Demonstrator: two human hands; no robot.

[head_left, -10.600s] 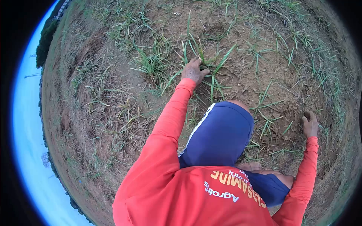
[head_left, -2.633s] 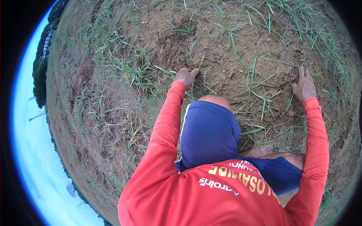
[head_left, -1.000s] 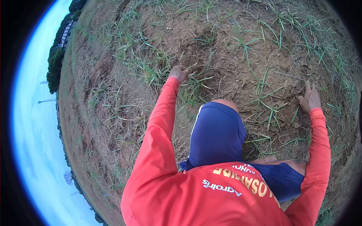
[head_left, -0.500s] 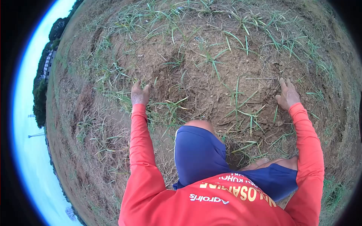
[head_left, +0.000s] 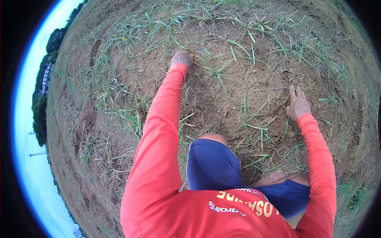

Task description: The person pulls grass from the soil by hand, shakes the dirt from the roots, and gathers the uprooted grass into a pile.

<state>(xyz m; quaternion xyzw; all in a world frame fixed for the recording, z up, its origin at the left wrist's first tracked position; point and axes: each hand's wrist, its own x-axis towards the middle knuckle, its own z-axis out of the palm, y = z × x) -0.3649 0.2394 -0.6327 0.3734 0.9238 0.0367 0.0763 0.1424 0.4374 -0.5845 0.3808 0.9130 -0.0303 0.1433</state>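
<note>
My left hand (head_left: 181, 58) reaches forward to the soil, its fingers curled downward. Whatever lies in or under those fingers is hidden by the back of the hand. Sparse green grass blades (head_left: 217, 73) grow to its right. My right hand (head_left: 298, 106) rests at the bare brown soil (head_left: 262, 75) on the right, its fingers stretched out and a little apart, with nothing seen in them. A thin dry stalk (head_left: 270, 89) lies just left of its fingertips. More grass tufts (head_left: 254, 127) stand between the hands, nearer to my body.
My bent knee in blue shorts (head_left: 214, 162) and my bare foot (head_left: 272, 178) are close to the ground below the hands. Denser grass (head_left: 127, 35) grows ahead and to the left. Trees (head_left: 39, 115) and sky edge the far left.
My left hand has moved forward and to the right, from beside a grass tuft to the soil farther ahead, and its fingers have curled. The right hand stays in nearly the same spot.
</note>
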